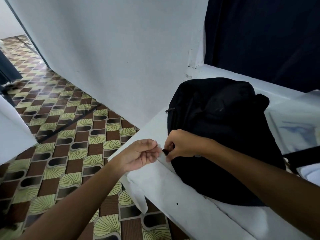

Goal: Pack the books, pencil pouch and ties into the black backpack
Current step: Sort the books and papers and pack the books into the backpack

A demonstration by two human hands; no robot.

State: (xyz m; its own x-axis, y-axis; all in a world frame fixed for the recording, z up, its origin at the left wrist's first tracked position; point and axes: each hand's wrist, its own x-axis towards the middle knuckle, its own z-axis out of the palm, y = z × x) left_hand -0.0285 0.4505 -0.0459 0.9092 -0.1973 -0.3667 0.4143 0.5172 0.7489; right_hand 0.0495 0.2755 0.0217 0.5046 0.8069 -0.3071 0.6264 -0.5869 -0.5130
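Note:
The black backpack (223,132) lies on a white-covered table (181,201), its lower left corner near the table's edge. My right hand (180,144) pinches a small dark zipper pull (165,151) at that corner. My left hand (141,154) hovers just left of it, fingers loosely curled, thumb and fingertips near the pull, holding nothing that I can make out. A second zipper pull (170,110) sticks out on the bag's left side. No pencil pouch or ties show.
A white book or paper with blue marks (294,129) lies right of the bag, and a black strap (301,157) runs off the right side. A white wall (112,58) stands behind. Patterned floor (60,153) lies to the left, with a dark rod (69,123) on it.

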